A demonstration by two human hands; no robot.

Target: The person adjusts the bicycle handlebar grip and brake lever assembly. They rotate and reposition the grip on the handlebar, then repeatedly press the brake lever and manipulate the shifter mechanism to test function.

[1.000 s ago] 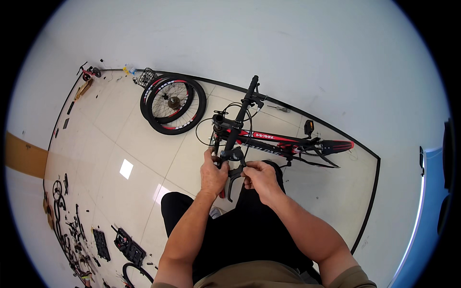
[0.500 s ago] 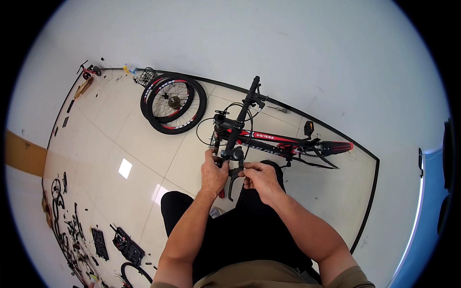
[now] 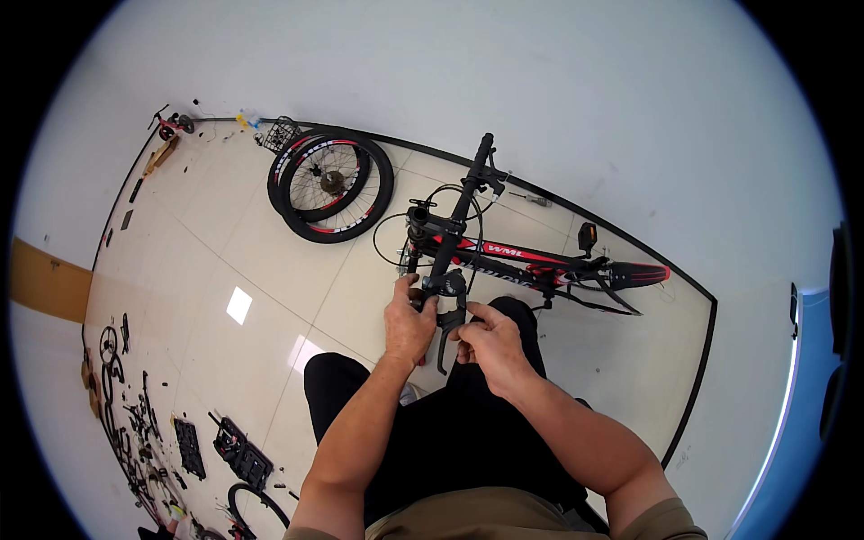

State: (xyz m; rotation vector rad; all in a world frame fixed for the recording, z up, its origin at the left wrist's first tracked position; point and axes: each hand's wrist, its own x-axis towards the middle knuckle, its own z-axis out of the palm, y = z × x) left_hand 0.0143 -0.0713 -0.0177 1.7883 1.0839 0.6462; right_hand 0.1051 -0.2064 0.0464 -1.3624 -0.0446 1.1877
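On the pale tiled floor [image 3: 225, 243] a red-and-black bicycle frame [image 3: 531, 256] lies on its side, handlebar [image 3: 463, 211] pointing away. The left hand [image 3: 407, 326] has its grip closed around the near bar end, seemingly steadying it, while the right hand [image 3: 486, 346] pinches the black brake lever [image 3: 450, 324] beside it. Two loose wheels [image 3: 331, 184] lean at the white wall [image 3: 540, 81]; small parts [image 3: 189, 445] lie scattered further left.

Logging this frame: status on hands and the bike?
Left hand gripping handlebar end. Right hand pinching brake lever. Wheels off, leaning at wall. Nothing obstructing.
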